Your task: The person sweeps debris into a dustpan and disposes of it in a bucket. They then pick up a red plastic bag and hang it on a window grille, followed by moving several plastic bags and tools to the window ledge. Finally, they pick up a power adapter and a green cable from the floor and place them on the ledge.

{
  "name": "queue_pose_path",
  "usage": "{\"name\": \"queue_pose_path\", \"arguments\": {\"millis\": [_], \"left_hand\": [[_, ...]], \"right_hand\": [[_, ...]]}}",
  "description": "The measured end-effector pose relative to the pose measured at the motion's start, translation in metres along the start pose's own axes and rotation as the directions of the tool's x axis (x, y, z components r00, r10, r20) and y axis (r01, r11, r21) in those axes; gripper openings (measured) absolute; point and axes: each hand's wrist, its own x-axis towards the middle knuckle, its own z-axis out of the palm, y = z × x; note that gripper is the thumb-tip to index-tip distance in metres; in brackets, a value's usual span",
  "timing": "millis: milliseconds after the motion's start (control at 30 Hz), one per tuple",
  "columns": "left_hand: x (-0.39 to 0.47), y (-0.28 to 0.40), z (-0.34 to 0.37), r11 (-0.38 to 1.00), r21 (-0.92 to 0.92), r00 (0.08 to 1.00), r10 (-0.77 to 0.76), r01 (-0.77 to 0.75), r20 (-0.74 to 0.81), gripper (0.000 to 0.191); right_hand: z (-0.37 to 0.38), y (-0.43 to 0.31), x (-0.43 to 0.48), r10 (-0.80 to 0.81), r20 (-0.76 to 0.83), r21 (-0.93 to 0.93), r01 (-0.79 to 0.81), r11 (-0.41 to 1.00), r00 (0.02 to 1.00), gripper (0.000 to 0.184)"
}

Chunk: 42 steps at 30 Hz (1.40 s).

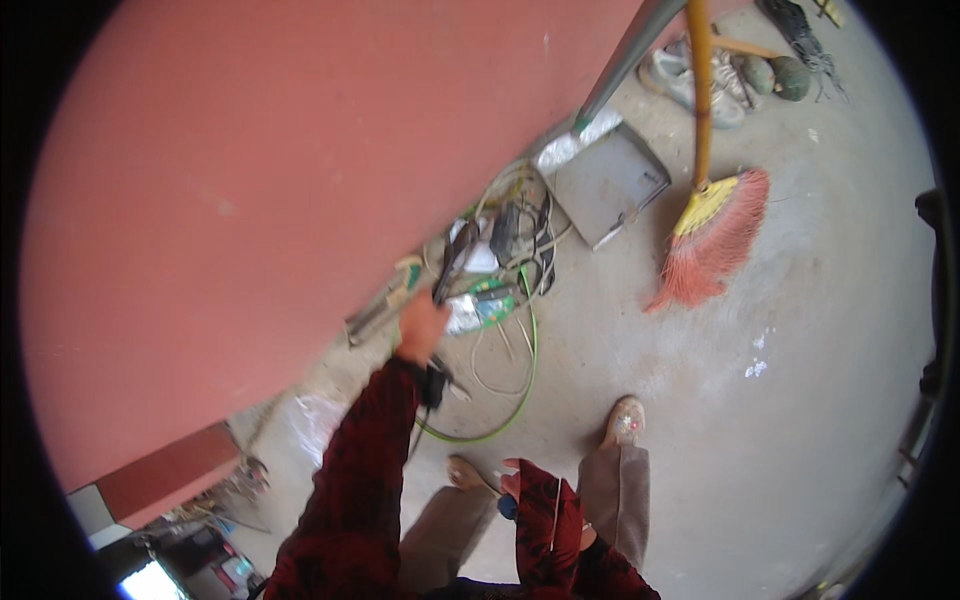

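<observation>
My left hand (422,328), blurred, reaches forward beside the wall to a heap of things on the floor. It is at the lower end of a dark, long-handled object (456,259); whether the fingers grip it is unclear. Close by lie a green-and-silver packet (480,309), a coil of pale cable (517,259) and a bright green cord (535,352). Near my lap, fingers of my right hand (511,478) show beside a dark red patterned cloth (549,517), which hides most of the hand. A small dark blue object (508,508) sits just below those fingers.
A pink wall (247,210) borders the heap. Farther along stand a grey dustpan (604,180) and a red-bristled broom (720,232). Worn shoes (690,82) and green gourds (780,77) lie beyond them. Clear plastic (319,420) lies left of my arm, and a brick-red ledge (169,472) juts out behind.
</observation>
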Motion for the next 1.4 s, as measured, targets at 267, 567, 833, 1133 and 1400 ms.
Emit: {"name": "queue_pose_path", "arguments": {"millis": [267, 567, 833, 1133, 1400], "left_hand": [[-0.226, -0.012, -0.125, 0.957, 0.282, 0.936, -0.030, -0.075, 0.352, 0.031], [-0.311, 0.123, -0.257, 0.924, 0.192, 0.904, 0.251, -0.330, 0.346, 0.034], [-0.332, 0.242, -0.342, 0.903, -0.010, 0.902, 0.430, -0.430, -0.041, 0.026], [-0.362, 0.235, -0.415, 0.849, -0.112, 0.758, 0.392, -0.516, -0.520, 0.033], [-0.366, 0.185, -0.488, 0.853, -0.250, 0.666, 0.143, -0.458, -0.732, 0.028]], "right_hand": [[0.008, -0.027, -0.037, 0.228, -0.214, 0.393, -0.130, 0.910, 0.950, 0.026], [-0.072, -0.149, -0.186, -0.007, -0.611, -0.135, -0.095, 0.986, 0.792, 0.037], [-0.148, -0.171, -0.293, 0.005, -0.698, -0.333, -0.331, 0.883, 0.716, 0.033], [-0.203, -0.176, -0.293, -0.099, -0.366, -0.918, -0.341, 0.202, 0.925, 0.031], [-0.137, -0.252, -0.228, -0.237, -0.068, -0.988, -0.033, 0.148, 0.969, 0.028]]}}
